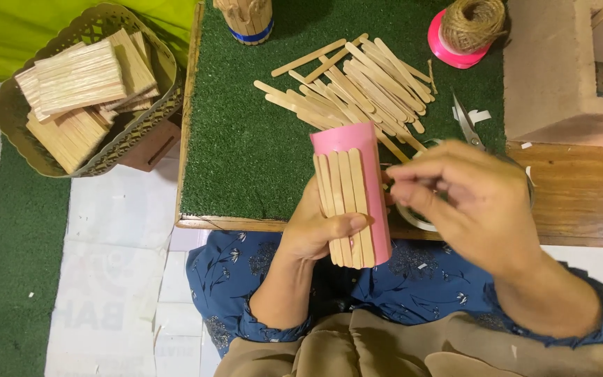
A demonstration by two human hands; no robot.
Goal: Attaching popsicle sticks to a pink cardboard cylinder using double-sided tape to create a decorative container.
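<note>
My left hand (313, 230) grips a pink paper tube (364, 146) from below, thumb pressed across several wooden craft sticks (343, 202) stuck side by side on its face. My right hand (472, 202) hovers just right of the tube, fingers curled and pinched together near its edge; whether it holds anything small I cannot tell. Beyond the tube, a loose pile of wooden sticks (361, 87) lies on the green turf mat (246, 139).
A gold perforated basket (99, 21) with bundles of sticks sits at the left. A twine spool on a pink reel (465, 28), scissors (467, 126), a stick-covered cylinder (246, 19) and a brown cardboard block (553, 70) lie around the mat. A round tin (413, 216) hides under my right hand.
</note>
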